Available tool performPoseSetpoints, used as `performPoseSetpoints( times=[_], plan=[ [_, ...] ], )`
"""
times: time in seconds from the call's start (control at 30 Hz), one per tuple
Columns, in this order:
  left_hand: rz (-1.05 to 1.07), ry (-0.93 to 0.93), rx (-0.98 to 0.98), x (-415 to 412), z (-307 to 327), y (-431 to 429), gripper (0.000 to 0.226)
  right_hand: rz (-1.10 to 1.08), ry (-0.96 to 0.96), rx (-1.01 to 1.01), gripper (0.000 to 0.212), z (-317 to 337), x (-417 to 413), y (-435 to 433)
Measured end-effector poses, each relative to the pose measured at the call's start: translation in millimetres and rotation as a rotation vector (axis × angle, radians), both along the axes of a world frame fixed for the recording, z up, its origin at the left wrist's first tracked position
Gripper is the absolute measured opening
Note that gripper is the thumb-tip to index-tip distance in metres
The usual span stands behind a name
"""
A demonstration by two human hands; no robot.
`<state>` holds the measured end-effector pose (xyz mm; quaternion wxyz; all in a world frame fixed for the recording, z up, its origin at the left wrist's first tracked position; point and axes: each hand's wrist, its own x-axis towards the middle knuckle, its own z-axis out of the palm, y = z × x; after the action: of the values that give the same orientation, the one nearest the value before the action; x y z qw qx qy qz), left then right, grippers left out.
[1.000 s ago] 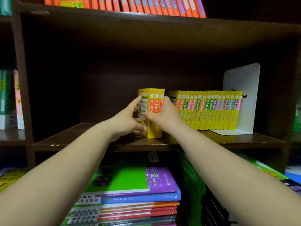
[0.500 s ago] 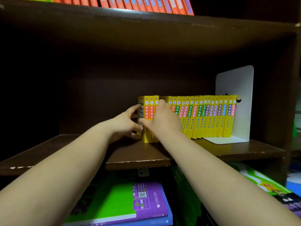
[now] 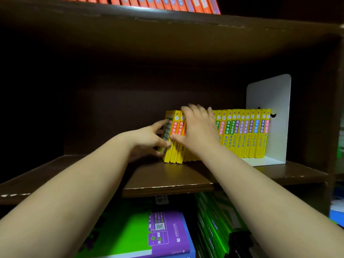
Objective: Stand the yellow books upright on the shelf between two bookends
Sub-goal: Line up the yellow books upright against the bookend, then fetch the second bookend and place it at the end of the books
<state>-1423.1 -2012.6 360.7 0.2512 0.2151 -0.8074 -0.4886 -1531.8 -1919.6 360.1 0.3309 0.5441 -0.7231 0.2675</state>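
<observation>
A row of several yellow books [image 3: 242, 133] stands upright on the dark wooden shelf [image 3: 167, 179], its right end against a white bookend [image 3: 270, 94]. The three leftmost yellow books [image 3: 175, 131] lean slightly against the row. My left hand [image 3: 149, 140] presses the outer cover of the leftmost book with spread fingers, thumb on its front edge. My right hand [image 3: 197, 129] lies flat across the spines just right of them, with its fingertips over the book tops. I see only one bookend.
Orange books [image 3: 167, 2] line the shelf above. Below lies a flat stack with a green and purple cover [image 3: 167, 231] on top, and green books [image 3: 214, 220] stand beside it. The shelf's right wall [image 3: 335, 108] rises just past the bookend.
The three books held apart at the left have slid right and now touch the row. My right hand moved from their side onto the spines. The view came closer.
</observation>
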Motion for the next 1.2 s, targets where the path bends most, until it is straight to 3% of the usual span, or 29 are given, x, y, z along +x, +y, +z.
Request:
performPoseSetpoints(
  times=[0.17,0.33,0.63,0.77,0.97,1.07,1.2],
  plan=[
    [0.027,-0.124,-0.166,1,-6,-1,0.096,0.100,0.011,0.024,0.093,2,-11,4],
    [0.161,-0.119,-0.355,-9,-12,1,0.108,0.115,0.069,0.054,0.097,3,-22,12],
    [0.195,-0.144,-0.448,-10,-13,5,0.105,0.011,0.112,0.030,0.094,-1,-22,1],
    [0.278,-0.087,-0.480,0,-8,19,0.092,0.070,0.129,-0.005,0.083,-4,-23,8],
    [0.536,0.188,-0.618,34,-17,58,0.039,0.228,0.265,-0.306,0.032,-7,-10,13],
    [0.569,0.316,-0.648,64,-38,85,0.013,0.324,0.247,-0.306,0.034,-13,5,18],
    [0.633,0.380,-0.575,111,-88,131,0.020,0.498,0.049,-0.178,0.042,-31,35,43]
  ],
)
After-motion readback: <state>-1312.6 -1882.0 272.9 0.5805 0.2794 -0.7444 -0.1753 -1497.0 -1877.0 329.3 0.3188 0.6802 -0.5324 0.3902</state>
